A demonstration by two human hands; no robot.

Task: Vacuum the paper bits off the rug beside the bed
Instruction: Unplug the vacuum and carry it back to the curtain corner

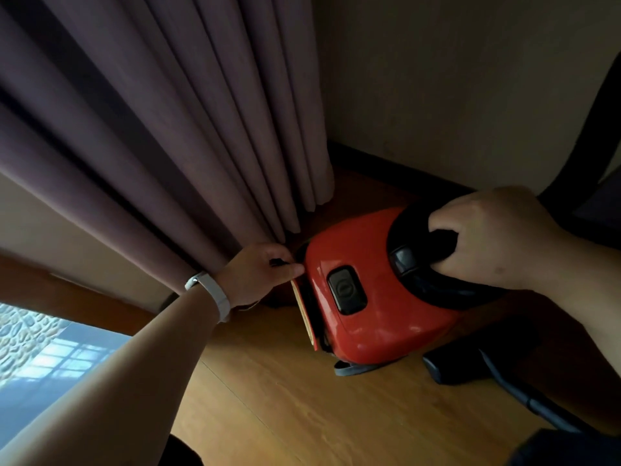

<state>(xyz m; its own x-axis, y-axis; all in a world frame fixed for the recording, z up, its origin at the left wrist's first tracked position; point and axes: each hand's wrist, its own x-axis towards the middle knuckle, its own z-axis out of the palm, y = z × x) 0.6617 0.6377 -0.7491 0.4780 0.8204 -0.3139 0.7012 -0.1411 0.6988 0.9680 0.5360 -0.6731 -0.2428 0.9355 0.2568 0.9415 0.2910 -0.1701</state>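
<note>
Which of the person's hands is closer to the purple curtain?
Left. The left hand lies right beside the curtain; the right hand grips the vacuum handle, apart from it.

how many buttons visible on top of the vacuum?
2. A large black button mid-shell on the red vacuum; a smaller grey button by the black handle, next to the right hand. More may be hidden under that hand.

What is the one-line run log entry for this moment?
right hand: grips handle of red vacuum | left hand: pinches small black part at its end | vacuum: on wood floor by curtain
</note>
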